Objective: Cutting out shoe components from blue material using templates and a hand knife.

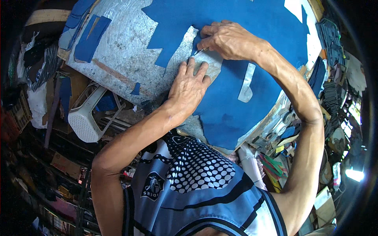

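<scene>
A large sheet of blue material [244, 23], leather-like or cloth, covers much of the worktop, its left edge cut into jagged steps. My left hand [189, 84] lies with fingers spread, pressing on a flat grey template [214, 64] set on the sheet. Just beyond those fingertips, my right hand [228, 41] is closed around a small cutting blade [199, 52], only its thin tip showing. The tip meets the blue material along the template's left side. A second metal template [246, 84], narrow with a rounded end, rests on the sheet to the right.
The scratched metal worktop [122, 43] shows at left, with a cut blue strip [92, 39] and a blue scrap [136, 89] on it. A pale plastic stool [88, 118] stands below left. Stacked dark pieces [330, 41] and tape rolls [279, 128] crowd the right.
</scene>
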